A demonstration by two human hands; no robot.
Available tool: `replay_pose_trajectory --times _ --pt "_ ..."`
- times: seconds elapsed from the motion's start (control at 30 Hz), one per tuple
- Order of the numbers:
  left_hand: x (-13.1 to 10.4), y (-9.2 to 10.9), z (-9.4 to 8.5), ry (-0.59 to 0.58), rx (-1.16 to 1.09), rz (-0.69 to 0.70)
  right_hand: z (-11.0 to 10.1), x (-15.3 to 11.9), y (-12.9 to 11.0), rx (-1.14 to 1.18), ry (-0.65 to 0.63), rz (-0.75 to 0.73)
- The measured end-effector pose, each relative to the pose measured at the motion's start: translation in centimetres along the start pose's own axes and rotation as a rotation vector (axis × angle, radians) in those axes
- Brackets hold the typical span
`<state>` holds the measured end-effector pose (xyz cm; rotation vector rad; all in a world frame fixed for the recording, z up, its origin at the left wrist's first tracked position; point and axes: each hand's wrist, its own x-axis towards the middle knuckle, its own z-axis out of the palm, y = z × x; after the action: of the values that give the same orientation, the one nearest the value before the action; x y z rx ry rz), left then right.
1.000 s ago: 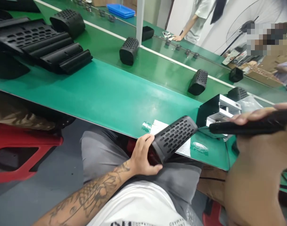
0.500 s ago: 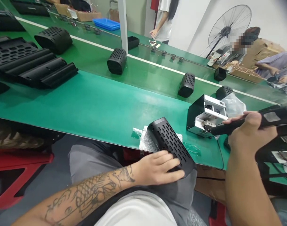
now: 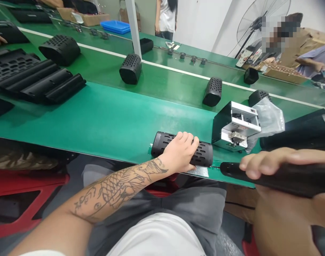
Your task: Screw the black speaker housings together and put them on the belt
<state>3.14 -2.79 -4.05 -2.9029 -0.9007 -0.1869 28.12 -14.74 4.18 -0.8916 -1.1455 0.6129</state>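
Observation:
My left hand [image 3: 181, 149] is wrapped over a black perforated speaker housing [image 3: 203, 153], which lies on its side at the front edge of the green bench. Under it shows part of a silvery pad [image 3: 199, 171]. My right hand [image 3: 271, 165] grips a black electric screwdriver [image 3: 298, 180], held level. Its thin bit points left at the housing's right end; whether it touches a screw there is too small to tell. Just beyond the screwdriver stands a black and silver screw feeder [image 3: 233, 128].
Several similar black housings, one of them here [image 3: 212, 91], stand along the green belt [image 3: 173, 85]. Curved black panels [image 3: 39, 80] are piled at left. A clear plastic bag [image 3: 270, 113] hangs behind the feeder. A metal post [image 3: 133, 28] rises from the line. Other people are across it.
The housing has turned from slanted at the bench edge to lying level on the pad, with my left hand now over its middle. My right hand has brought the screwdriver from the feeder toward its right end.

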Motion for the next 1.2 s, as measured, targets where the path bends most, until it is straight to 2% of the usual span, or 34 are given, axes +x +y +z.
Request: replay_pose_trajectory --times 0.1,0.2,0.43,0.63,0.9,1.2 --pt "-0.3 0.1 -0.6 -0.023 0.010 -0.011 3.1 -0.6 1.0 0.066 -0.093 -0.043" --pt "-0.2 0.2 -0.5 -0.034 0.000 -0.025 4.7 0.0 2.0 0.112 -0.105 -0.010" --pt "-0.2 0.4 -0.2 -0.023 0.005 -0.024 4.5 0.9 3.2 0.141 -0.183 -0.004" --pt "-0.1 0.3 -0.4 -0.020 -0.008 -0.016 5.5 1.3 3.0 0.112 -0.171 0.100" --pt "-0.1 0.5 -1.0 -0.038 0.012 -0.019 5.8 1.1 3.1 0.122 -0.242 0.085" --pt "0.1 0.7 -0.9 -0.042 0.014 -0.026 6.3 1.1 3.3 0.089 -0.253 0.123"
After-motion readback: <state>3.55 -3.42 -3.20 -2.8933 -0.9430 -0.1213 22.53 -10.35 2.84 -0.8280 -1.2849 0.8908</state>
